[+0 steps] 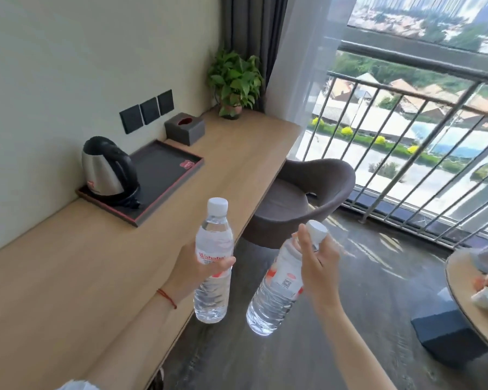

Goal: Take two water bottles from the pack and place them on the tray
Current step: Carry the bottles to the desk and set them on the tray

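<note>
Now left hand (193, 273) grips upright bottle (213, 266); right hand (317, 266) grips tilted bottle (276, 288); tray (164, 190) beyond.

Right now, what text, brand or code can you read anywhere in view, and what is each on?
"Wahaha": red brand on the left bottle label, partly covered by the left hand; smaller print below unreadable.
Right bottle, in the right hand: QR code, print too small.
Kettle: red logo, blurred.
Tray: red card, unreadable.
</note>
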Demonstrator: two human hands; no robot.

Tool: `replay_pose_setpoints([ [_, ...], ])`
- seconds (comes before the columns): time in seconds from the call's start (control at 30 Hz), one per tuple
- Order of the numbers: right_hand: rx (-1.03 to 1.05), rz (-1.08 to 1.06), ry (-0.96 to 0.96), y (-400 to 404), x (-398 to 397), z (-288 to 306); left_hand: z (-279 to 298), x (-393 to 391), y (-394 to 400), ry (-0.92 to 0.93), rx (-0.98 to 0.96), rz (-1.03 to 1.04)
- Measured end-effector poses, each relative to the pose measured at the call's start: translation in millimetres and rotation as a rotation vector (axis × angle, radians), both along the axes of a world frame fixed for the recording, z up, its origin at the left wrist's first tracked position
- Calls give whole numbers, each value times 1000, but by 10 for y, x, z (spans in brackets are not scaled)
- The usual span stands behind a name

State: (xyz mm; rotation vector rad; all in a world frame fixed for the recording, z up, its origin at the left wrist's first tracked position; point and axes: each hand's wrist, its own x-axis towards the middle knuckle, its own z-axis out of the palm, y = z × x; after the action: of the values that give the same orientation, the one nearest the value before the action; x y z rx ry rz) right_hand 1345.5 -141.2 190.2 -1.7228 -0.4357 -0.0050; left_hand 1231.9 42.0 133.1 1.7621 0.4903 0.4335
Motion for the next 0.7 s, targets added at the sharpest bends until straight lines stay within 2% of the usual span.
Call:
replay_pose_setpoints([
  [0.33,3,244,36,888,1703,-123,-106,1180,507,64,-75,256],
  [0.7,-5,512,40,2358,2909,-142,-137,2227,1551,72,-118,456],
])
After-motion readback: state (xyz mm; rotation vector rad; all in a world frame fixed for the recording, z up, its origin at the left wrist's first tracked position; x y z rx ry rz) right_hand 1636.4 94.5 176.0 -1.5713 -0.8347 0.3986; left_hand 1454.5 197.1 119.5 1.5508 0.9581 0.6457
